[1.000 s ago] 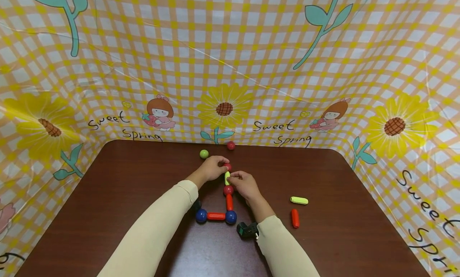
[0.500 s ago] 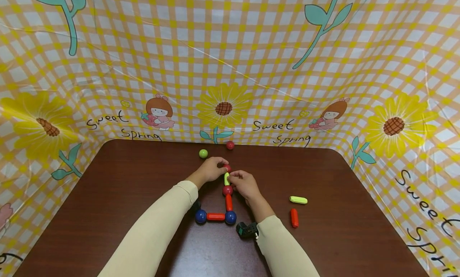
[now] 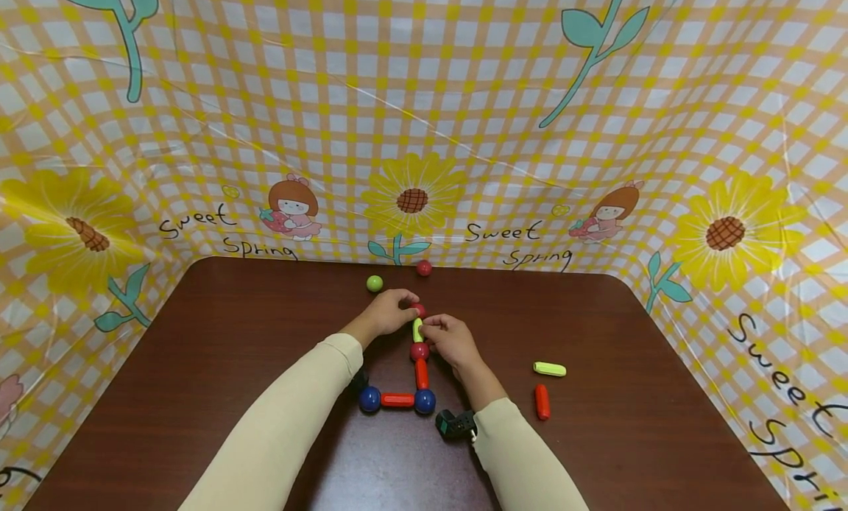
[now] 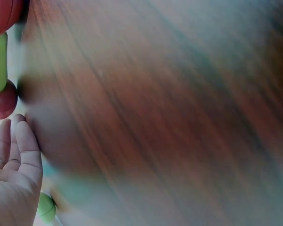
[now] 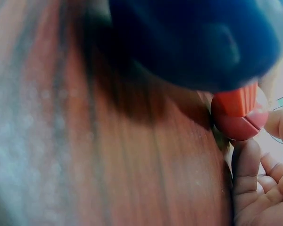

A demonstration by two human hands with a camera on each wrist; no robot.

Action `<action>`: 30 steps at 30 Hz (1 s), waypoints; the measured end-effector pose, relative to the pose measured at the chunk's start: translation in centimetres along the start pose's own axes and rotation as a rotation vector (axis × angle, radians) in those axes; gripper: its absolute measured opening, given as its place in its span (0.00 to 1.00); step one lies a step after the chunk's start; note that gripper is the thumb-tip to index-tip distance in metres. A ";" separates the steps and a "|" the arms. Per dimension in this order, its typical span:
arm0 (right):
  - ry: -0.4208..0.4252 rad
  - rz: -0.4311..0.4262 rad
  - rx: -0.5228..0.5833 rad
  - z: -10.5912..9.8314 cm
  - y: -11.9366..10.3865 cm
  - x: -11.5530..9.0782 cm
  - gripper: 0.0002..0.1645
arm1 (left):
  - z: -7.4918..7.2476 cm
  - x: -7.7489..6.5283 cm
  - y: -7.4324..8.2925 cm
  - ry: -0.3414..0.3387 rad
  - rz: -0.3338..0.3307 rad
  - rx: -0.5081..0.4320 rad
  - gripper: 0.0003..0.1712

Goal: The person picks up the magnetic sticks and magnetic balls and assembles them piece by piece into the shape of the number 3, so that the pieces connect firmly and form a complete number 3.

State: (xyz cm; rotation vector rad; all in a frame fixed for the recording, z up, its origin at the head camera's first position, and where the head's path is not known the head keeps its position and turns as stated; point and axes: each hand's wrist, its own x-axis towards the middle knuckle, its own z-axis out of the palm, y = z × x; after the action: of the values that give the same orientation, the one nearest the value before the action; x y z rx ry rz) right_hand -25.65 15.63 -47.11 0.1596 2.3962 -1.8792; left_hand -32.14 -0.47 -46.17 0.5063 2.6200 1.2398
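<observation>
In the head view a chain of balls and rods lies on the table. My left hand (image 3: 389, 314) pinches the red ball (image 3: 418, 311) at its far end, which the fingers partly cover. Just nearer, my right hand (image 3: 453, 342) pinches the yellow-green rod (image 3: 417, 330) between thumb and fingertips. That rod runs between the far ball and a second red ball (image 3: 419, 351). From there a red rod (image 3: 422, 374) leads to a blue ball (image 3: 425, 401). Another red rod (image 3: 397, 400) lies crosswise, joining it to a blue ball (image 3: 370, 399) on the left.
Loose on the right lie a yellow-green rod (image 3: 550, 369) and a red rod (image 3: 542, 402). Toward the back sit a green ball (image 3: 375, 283) and a red ball (image 3: 424, 268). A patterned cloth (image 3: 417, 113) rises behind the brown table (image 3: 265, 297) and at both sides.
</observation>
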 end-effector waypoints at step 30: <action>0.012 -0.012 -0.012 0.1 0.4 0.2 0.14 | -4.0 -5.9 -1.0 0.074 -0.030 -0.122 0.18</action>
State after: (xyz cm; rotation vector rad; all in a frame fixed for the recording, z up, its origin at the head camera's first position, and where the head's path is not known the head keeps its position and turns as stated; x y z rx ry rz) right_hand -25.74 15.65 -47.57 0.1563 2.4212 -1.8737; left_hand -28.19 -6.21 -44.28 0.4062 2.5801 1.4244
